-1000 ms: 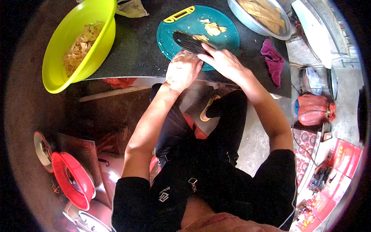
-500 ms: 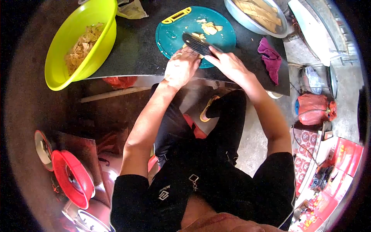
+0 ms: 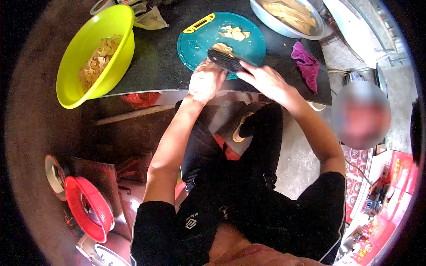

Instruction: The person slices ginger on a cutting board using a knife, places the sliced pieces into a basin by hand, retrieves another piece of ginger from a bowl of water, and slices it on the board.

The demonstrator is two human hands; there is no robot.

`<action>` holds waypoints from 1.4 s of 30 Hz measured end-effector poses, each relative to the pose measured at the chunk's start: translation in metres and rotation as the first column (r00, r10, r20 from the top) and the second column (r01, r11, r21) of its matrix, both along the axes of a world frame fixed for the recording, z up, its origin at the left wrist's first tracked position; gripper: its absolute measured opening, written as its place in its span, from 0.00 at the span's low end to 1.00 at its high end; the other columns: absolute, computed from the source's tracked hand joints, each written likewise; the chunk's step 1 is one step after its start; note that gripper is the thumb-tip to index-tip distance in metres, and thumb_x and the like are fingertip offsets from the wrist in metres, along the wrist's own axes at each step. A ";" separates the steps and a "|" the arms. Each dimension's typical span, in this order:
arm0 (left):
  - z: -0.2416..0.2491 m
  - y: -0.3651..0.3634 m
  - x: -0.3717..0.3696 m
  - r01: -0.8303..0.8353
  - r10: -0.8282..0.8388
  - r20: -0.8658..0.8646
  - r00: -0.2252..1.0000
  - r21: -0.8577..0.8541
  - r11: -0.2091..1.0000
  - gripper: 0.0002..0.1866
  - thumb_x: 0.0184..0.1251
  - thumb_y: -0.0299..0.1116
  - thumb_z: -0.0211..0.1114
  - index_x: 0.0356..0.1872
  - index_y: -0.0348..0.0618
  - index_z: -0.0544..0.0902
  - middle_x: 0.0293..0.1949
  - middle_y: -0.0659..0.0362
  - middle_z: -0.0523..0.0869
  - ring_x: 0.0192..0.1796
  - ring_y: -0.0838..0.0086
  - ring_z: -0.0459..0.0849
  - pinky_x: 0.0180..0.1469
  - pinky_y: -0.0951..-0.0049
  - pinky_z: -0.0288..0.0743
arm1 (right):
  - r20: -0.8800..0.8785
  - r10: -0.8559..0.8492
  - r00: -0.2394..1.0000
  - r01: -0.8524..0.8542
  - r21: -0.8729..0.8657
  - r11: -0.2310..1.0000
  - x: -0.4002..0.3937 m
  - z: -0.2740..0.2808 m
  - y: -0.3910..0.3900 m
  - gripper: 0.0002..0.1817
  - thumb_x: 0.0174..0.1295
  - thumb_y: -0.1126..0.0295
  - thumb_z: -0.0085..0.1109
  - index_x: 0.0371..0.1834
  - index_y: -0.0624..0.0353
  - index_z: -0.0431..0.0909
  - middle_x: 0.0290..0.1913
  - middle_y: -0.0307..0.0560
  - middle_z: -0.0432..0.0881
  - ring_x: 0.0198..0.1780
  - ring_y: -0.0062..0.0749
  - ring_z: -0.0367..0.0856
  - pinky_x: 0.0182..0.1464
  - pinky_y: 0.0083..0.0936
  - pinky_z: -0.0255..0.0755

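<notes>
Pale food pieces (image 3: 235,33) lie in a loose cluster on the upper part of a round teal cutting board (image 3: 195,46), beyond the fingers of both hands and apart from them. A further pale slice (image 3: 222,48) sits nearer, just beside the far edge of a dark ribbed blade (image 3: 225,60), between that cluster and the left hand (image 3: 207,82).

The right hand (image 3: 271,85) has its fingers closed on the near right end of the blade, which slants across the lower part of the board. The left hand's fingers are curled down at the board's near edge, close against the blade's left end; whether they grip anything is hidden from view.

The board rests on a dark table (image 3: 153,55), its yellow handle (image 3: 199,23) at the upper left. To the left, a tilted lime-green basin (image 3: 125,46) holds a heap of pale flakes (image 3: 98,64). At the upper right, a light-coloured bowl (image 3: 317,33) contains long tan strips (image 3: 288,15), and a crumpled purple cloth (image 3: 306,66) lies right of the board.
</notes>
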State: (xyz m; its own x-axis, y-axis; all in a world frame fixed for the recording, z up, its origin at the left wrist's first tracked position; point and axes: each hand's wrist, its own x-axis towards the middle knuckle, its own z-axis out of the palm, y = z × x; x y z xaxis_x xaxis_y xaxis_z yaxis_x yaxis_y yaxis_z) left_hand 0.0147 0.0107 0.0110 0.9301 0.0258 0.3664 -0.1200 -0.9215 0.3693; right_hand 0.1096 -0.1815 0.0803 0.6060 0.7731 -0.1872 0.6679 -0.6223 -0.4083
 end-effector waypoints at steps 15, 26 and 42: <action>-0.017 -0.001 0.003 -0.062 0.061 0.200 0.978 -0.002 0.998 0.06 0.59 0.33 0.67 0.27 0.43 0.82 0.24 0.57 0.83 0.31 0.62 0.84 0.46 0.65 0.78 | -0.009 0.040 0.999 -0.041 -0.033 0.999 0.011 -0.019 0.057 0.36 0.68 0.40 0.47 0.69 0.56 0.66 0.33 0.66 0.83 0.38 0.60 0.84 0.44 0.48 0.77; -0.017 0.000 0.007 0.005 0.011 0.262 0.965 -0.063 0.998 0.08 0.59 0.30 0.65 0.37 0.40 0.84 0.40 0.51 0.86 0.47 0.58 0.85 0.55 0.61 0.76 | -0.066 0.026 0.997 -0.028 -0.035 0.999 0.020 -0.016 0.053 0.34 0.71 0.43 0.44 0.69 0.59 0.66 0.41 0.67 0.82 0.45 0.61 0.83 0.51 0.46 0.77; -0.015 0.002 0.003 0.007 0.009 0.233 0.972 -0.067 0.998 0.07 0.60 0.31 0.63 0.36 0.40 0.84 0.39 0.52 0.85 0.46 0.60 0.84 0.57 0.63 0.75 | 0.027 0.002 1.000 -0.001 -0.046 0.999 -0.004 0.012 -0.002 0.30 0.71 0.47 0.47 0.64 0.60 0.72 0.27 0.70 0.80 0.30 0.60 0.83 0.37 0.46 0.78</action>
